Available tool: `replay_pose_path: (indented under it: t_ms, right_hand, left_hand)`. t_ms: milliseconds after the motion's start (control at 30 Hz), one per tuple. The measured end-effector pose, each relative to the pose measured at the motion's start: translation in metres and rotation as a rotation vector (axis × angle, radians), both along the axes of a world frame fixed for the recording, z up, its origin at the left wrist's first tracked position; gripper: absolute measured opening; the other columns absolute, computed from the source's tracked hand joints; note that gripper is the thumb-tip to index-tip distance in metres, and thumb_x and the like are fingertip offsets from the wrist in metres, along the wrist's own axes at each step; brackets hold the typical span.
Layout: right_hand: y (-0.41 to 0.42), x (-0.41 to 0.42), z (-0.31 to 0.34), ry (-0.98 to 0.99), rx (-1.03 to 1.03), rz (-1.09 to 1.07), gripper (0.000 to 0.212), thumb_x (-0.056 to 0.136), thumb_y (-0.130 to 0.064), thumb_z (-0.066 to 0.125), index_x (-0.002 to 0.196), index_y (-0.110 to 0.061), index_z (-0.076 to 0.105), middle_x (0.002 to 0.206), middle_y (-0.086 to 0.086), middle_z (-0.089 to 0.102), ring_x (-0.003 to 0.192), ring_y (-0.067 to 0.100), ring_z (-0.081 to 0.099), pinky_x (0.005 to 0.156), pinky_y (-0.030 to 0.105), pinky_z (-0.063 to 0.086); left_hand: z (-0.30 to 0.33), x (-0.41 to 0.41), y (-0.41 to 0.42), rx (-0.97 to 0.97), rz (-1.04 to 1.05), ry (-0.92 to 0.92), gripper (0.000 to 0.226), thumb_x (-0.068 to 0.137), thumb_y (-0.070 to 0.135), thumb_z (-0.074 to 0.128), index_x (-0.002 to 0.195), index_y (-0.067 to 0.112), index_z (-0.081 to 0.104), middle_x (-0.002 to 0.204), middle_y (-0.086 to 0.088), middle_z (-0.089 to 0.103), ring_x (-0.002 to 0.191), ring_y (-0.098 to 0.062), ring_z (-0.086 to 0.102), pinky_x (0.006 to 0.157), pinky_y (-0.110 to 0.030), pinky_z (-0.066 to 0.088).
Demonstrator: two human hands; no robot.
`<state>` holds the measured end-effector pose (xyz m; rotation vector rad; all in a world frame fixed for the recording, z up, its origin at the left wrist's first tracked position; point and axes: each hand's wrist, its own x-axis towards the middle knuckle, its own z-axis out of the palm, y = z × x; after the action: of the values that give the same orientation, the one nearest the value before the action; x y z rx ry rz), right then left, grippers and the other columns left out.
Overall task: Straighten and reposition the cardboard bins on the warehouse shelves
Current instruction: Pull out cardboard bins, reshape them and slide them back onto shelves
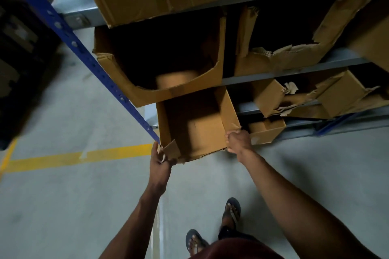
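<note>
Both arms reach forward and down. The left hand point(161, 159) grips the torn front-left corner of the open brown cardboard bin point(196, 121) low on the shelving; the right hand point(239, 141) is clenched on its front-right corner.

Left hand point(160, 159) and right hand point(239, 140) gripping front corners of open cardboard bin point(195, 124), blue shelf upright point(84, 52) alongside, torn bins point(294, 57) to the right

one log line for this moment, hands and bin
left hand: on torn front-left corner | right hand: gripping front-right corner | lowest cardboard bin: open, sticking out of shelf | step: repositioning
</note>
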<state>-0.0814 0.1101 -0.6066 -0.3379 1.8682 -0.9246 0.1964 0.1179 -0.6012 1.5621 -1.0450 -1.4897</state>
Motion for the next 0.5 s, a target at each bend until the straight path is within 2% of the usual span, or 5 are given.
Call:
replay_pose_path:
  t_ms: [100, 200, 300, 367, 500]
  right_hand:
    - [-0.033, -0.021, 0.005, 0.135, 0.011, 0.216, 0.024, 0.089, -0.016, 0.056, 0.090, -0.016, 0.080, 0.099, 0.006, 0.078, 0.099, 0.027, 0.072, 0.092, 0.049, 0.061]
    - [-0.036, -0.039, 0.015, 0.130, 0.069, 0.430, 0.021, 0.091, -0.016, 0.058, 0.093, -0.011, 0.078, 0.096, 0.003, 0.079, 0.092, 0.022, 0.073, 0.087, 0.045, 0.062]
    - [-0.010, -0.066, 0.006, 0.250, 0.174, 0.416, 0.018, 0.080, -0.026, 0.065, 0.088, -0.012, 0.073, 0.094, 0.011, 0.077, 0.087, 0.029, 0.072, 0.084, 0.049, 0.063]
    - [0.009, -0.072, -0.008, 0.102, 0.137, 0.168, 0.016, 0.087, -0.016, 0.065, 0.100, -0.011, 0.071, 0.110, 0.017, 0.073, 0.094, 0.030, 0.070, 0.088, 0.051, 0.062]
    - [0.003, -0.060, -0.004, -0.426, -0.091, -0.148, 0.045, 0.102, 0.008, 0.042, 0.146, 0.006, 0.047, 0.143, 0.025, 0.057, 0.126, 0.034, 0.058, 0.110, 0.049, 0.046]
  left_hand:
    - [0.013, -0.012, -0.019, 0.024, 0.030, 0.012, 0.091, 0.097, -0.016, 0.057, 0.167, 0.030, 0.021, 0.156, 0.001, 0.043, 0.133, -0.029, 0.054, 0.099, -0.047, 0.056]
    - [0.021, -0.023, -0.031, 0.039, 0.104, -0.009, 0.091, 0.094, -0.018, 0.058, 0.166, 0.025, 0.024, 0.151, -0.005, 0.045, 0.130, -0.029, 0.055, 0.092, -0.041, 0.054]
    - [0.022, -0.037, -0.016, 0.052, 0.132, -0.039, 0.085, 0.092, -0.020, 0.058, 0.161, 0.023, 0.033, 0.149, -0.006, 0.055, 0.121, -0.023, 0.063, 0.087, -0.037, 0.056]
    - [0.017, -0.043, 0.002, 0.095, 0.159, 0.013, 0.085, 0.091, -0.023, 0.051, 0.159, 0.026, 0.037, 0.152, -0.005, 0.056, 0.129, -0.019, 0.061, 0.091, -0.038, 0.054]
    - [0.008, -0.049, 0.009, 0.102, 0.097, -0.028, 0.089, 0.089, -0.019, 0.050, 0.161, 0.034, 0.041, 0.161, 0.012, 0.048, 0.150, -0.016, 0.041, 0.109, -0.047, 0.051]
